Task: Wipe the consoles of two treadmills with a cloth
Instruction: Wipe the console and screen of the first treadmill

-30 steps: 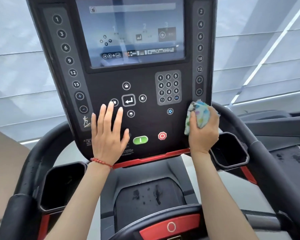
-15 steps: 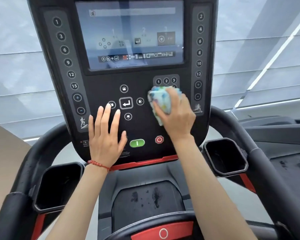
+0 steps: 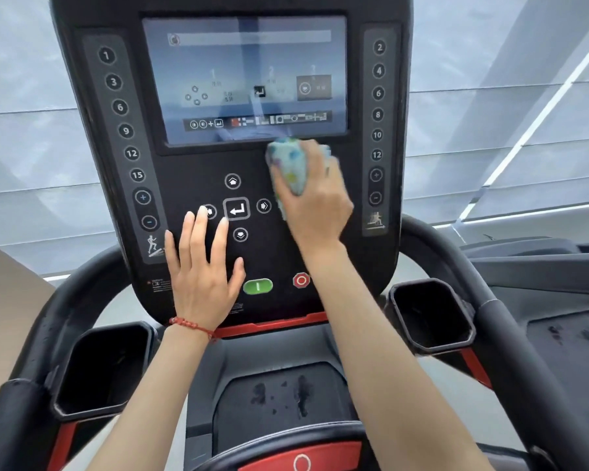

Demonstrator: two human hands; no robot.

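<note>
Bunched pale cloth with coloured spots [image 3: 288,164], clamped in right hand [image 3: 315,202], pressed on black treadmill console [image 3: 191,168] just under glossy screen [image 3: 244,79]. Left hand [image 3: 203,271] flat, fingers apart, beside green start button [image 3: 258,286]. Risk: pressing a key, starting the belt.

Black console [image 3: 184,171], cloth [image 3: 291,164] against it
</note>
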